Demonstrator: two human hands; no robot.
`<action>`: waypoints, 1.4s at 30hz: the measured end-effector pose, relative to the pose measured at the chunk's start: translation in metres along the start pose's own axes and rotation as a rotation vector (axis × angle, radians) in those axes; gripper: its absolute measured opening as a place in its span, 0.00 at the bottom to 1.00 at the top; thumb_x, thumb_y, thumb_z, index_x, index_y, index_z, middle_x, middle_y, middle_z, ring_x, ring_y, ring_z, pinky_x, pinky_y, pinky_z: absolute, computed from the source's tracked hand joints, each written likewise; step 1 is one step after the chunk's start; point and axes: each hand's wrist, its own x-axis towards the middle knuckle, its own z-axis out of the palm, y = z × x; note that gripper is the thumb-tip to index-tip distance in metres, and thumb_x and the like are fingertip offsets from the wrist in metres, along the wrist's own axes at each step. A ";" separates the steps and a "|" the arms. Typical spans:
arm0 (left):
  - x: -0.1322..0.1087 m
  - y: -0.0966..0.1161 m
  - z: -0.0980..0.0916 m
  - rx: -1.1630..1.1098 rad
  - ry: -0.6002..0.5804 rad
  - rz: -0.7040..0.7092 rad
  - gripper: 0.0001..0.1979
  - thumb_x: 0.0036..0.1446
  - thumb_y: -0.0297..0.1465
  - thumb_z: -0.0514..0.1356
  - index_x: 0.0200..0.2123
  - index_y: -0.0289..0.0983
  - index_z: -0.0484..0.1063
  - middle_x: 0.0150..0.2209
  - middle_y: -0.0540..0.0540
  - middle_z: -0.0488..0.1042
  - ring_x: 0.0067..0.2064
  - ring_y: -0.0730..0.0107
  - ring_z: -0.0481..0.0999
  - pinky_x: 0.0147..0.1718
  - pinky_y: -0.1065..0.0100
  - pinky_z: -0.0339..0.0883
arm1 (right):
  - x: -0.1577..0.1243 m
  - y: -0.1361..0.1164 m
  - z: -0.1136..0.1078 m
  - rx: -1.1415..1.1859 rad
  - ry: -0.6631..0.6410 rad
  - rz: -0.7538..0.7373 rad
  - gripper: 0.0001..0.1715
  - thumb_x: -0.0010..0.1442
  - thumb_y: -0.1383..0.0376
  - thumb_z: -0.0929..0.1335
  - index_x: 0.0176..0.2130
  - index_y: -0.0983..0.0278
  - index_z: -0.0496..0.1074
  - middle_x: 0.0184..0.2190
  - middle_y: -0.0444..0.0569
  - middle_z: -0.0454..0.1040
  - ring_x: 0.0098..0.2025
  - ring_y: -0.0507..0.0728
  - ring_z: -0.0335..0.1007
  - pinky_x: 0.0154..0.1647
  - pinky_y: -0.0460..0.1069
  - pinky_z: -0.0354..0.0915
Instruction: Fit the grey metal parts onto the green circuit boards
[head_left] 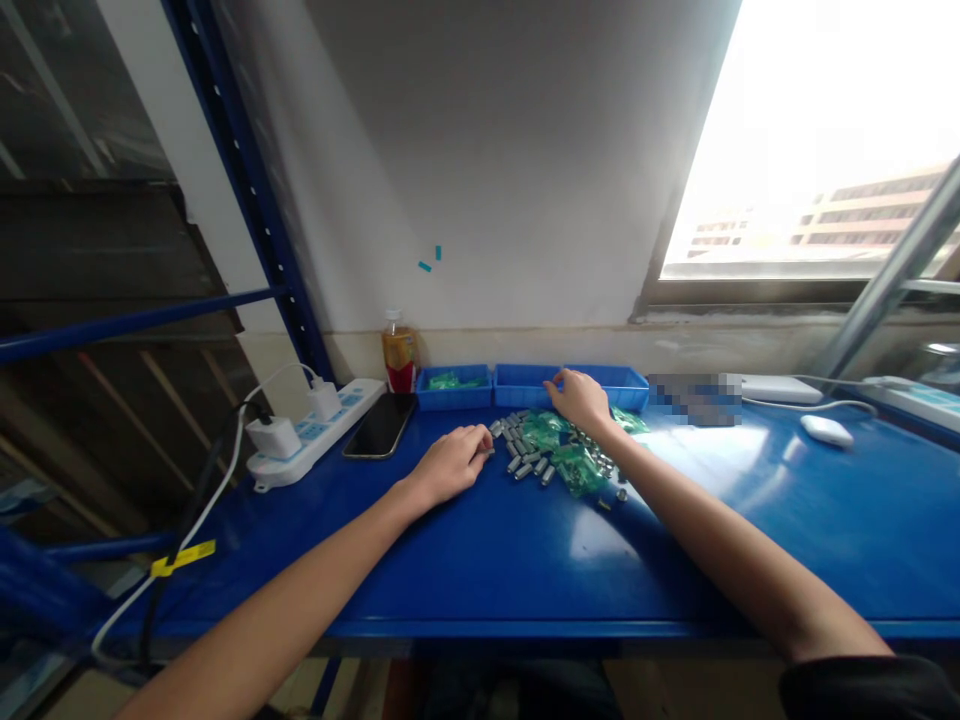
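Note:
My left hand [454, 464] rests low over the blue table, its fingers closed at the left edge of a parts pile. A small metal cylinder [491, 452] shows at its fingertips. Beside it lie several loose silver metal cylinders [523, 470], mixed with green plastic bags [579, 470] of small parts. My right hand [583, 400] reaches over the front wall of the long blue tray [517, 390]. Its thumb and fingertips come together above the tray; anything between them is too small to make out. A smaller blue tray [454, 400] to the left holds green bags.
At the left are a phone [381, 427], a drink bottle [400, 352] and a white power strip [319, 432] with plugged-in chargers and cables. A white earphone case [826, 431] and another power strip [915, 402] lie right. A wall stands behind the trays.

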 end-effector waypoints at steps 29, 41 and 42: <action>0.010 0.007 0.020 -0.030 0.106 0.331 0.05 0.60 0.26 0.53 0.40 0.36 0.65 0.40 0.45 0.72 0.42 0.66 0.70 0.43 0.65 0.65 | -0.167 0.060 -0.062 0.168 -0.221 -0.539 0.14 0.66 0.66 0.56 0.39 0.62 0.70 0.33 0.51 0.69 0.33 0.56 0.68 0.33 0.51 0.65; 0.009 0.007 0.019 -0.056 0.172 0.321 0.06 0.62 0.27 0.53 0.42 0.37 0.65 0.41 0.45 0.72 0.42 0.66 0.71 0.43 0.66 0.65 | -0.073 0.043 -0.037 0.142 0.187 -0.481 0.12 0.63 0.60 0.62 0.37 0.64 0.71 0.34 0.54 0.70 0.37 0.60 0.68 0.38 0.53 0.65; 0.009 0.006 0.019 -0.057 0.184 0.316 0.06 0.62 0.27 0.52 0.42 0.37 0.65 0.41 0.45 0.72 0.43 0.66 0.71 0.44 0.66 0.65 | -0.069 0.037 -0.034 0.132 0.195 -0.475 0.12 0.63 0.60 0.63 0.38 0.64 0.71 0.34 0.54 0.70 0.38 0.61 0.67 0.39 0.54 0.65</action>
